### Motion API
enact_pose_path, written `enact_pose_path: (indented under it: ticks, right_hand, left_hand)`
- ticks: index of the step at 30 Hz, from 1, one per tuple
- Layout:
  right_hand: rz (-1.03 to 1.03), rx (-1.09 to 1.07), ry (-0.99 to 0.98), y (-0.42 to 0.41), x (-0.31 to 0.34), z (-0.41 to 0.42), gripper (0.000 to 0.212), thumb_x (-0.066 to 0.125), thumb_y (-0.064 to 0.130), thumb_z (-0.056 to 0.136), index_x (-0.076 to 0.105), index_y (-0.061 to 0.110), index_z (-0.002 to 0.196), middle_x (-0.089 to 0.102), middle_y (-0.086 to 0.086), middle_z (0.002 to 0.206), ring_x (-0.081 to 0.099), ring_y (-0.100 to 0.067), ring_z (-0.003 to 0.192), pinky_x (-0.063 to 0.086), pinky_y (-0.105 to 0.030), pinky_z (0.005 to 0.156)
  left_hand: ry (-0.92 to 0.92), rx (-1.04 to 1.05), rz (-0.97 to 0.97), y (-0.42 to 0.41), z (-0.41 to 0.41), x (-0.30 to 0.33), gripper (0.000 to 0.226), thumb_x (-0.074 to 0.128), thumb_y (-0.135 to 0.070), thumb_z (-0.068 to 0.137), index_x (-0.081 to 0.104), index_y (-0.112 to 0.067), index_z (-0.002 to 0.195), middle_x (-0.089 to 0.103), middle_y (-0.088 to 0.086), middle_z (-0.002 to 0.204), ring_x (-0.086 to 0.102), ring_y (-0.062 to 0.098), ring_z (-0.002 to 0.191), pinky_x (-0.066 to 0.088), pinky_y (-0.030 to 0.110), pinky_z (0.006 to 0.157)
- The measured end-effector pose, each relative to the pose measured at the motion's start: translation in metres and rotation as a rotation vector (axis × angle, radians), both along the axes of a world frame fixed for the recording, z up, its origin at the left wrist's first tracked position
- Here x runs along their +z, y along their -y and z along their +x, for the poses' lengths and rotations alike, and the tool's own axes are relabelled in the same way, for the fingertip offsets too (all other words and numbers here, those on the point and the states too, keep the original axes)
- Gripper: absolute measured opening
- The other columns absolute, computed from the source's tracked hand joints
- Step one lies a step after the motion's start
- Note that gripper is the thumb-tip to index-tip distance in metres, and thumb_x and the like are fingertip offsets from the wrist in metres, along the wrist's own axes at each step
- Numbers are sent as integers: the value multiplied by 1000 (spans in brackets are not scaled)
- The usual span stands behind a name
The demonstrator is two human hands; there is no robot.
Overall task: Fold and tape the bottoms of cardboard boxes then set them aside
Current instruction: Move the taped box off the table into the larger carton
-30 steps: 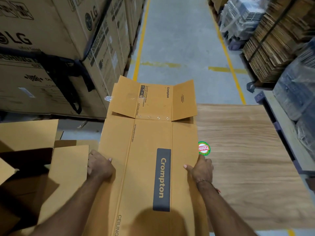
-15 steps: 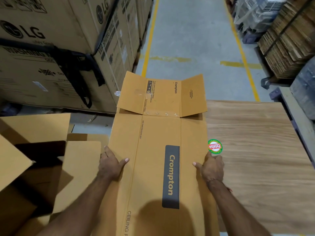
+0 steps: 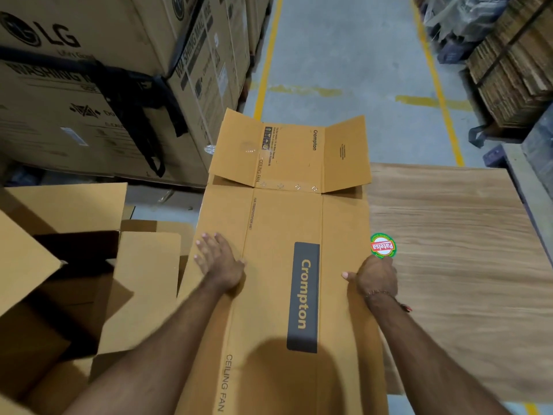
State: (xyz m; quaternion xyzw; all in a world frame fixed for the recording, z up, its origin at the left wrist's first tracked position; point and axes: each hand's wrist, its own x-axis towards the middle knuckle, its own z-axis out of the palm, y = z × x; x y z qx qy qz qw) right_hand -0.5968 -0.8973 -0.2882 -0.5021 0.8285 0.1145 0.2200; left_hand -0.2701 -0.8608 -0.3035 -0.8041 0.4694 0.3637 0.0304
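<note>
A long tan Crompton ceiling-fan box [image 3: 278, 223] lies lengthwise on the wooden table [image 3: 454, 265], its far end flaps [image 3: 287, 154] standing open. My left hand [image 3: 220, 262] lies flat on the box's top near its left edge, fingers spread. My right hand [image 3: 375, 277] grips the box's right edge, thumb on top and fingers curled down the side. A round tape roll with a red and green label [image 3: 383, 246] sits on the table just beyond my right hand.
Several open, empty cardboard boxes [image 3: 68, 280] stand at my left. Big LG cartons [image 3: 98, 85] are stacked at the back left. Bundles of flat cardboard [image 3: 514, 73] fill the right. A grey floor aisle with yellow lines [image 3: 344, 70] runs ahead.
My left hand has slid from the box's left edge up onto its top and flattened out. My right hand stays on the right edge. The view has shifted a little to the left.
</note>
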Motion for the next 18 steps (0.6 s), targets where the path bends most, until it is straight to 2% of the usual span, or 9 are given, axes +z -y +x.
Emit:
enact_pose_path:
  ticks: [2,4,5,7,9,11,14,16,18]
  right_hand:
    - [22,21,-22,3,5,2,77,85,59,76,61,7,129,52,-15,133,57,-32,122,54,-38,91]
    - [34,107,-76,10,9,5,86,87,56,74,55,8,138,51,-14,139,56,-30,126,53,-38,95]
    - [7,166,-85,15,12,8,100,91,50,72,43,7,148,45,-16,148,52,-31,132,52,-40,100]
    - [-127,389,-78,34,15,13,143,100,35,60,5,4,162,15,-25,166,30,-39,150,41,-49,114]
    - [-210,755,-194,65,22,20,171,101,51,43,-15,8,162,-11,-26,168,3,-44,157,26,-54,123]
    - [-199,942,-342,101,30,29,182,95,70,36,-21,5,160,-21,-28,166,-10,-47,156,15,-56,126]
    - [-81,944,-464,149,31,40,187,90,79,30,-19,-3,158,-21,-33,165,-14,-50,154,7,-59,126]
    - [48,895,-402,171,21,41,185,94,74,31,-14,-8,157,-16,-33,166,-7,-49,156,8,-57,127]
    - [157,806,-272,182,9,40,186,101,63,30,-15,-10,157,-19,-31,166,-3,-47,157,17,-55,127]
  left_hand:
    - [-55,-160,10,-7,-25,0,137,60,-78,86,-43,-14,149,-54,21,151,-47,43,142,-36,58,98]
    - [-29,-268,80,-10,-46,1,159,68,-89,66,-54,-19,140,-64,19,141,-55,44,134,-37,63,96]
    - [-11,-278,107,-9,-53,0,164,73,-87,63,-56,-20,138,-66,18,139,-56,44,133,-32,68,102]
    - [23,-266,165,-5,-59,2,167,77,-84,62,-58,-21,136,-69,18,135,-56,45,132,-20,74,112]
    - [61,-260,223,-1,-61,5,167,77,-83,63,-60,-20,133,-71,19,130,-57,47,130,-15,76,113]
    - [89,-254,275,4,-64,7,167,77,-83,64,-61,-19,131,-72,21,127,-57,48,129,-13,77,114]
    - [90,-261,315,8,-66,6,167,77,-83,64,-63,-19,128,-73,22,125,-58,49,127,-12,77,114]
    - [88,-268,325,9,-66,5,168,77,-84,63,-65,-19,126,-73,21,126,-58,49,127,-11,77,115]
    - [97,-279,333,11,-65,4,169,77,-84,62,-65,-19,125,-73,21,126,-59,49,126,-11,78,115]
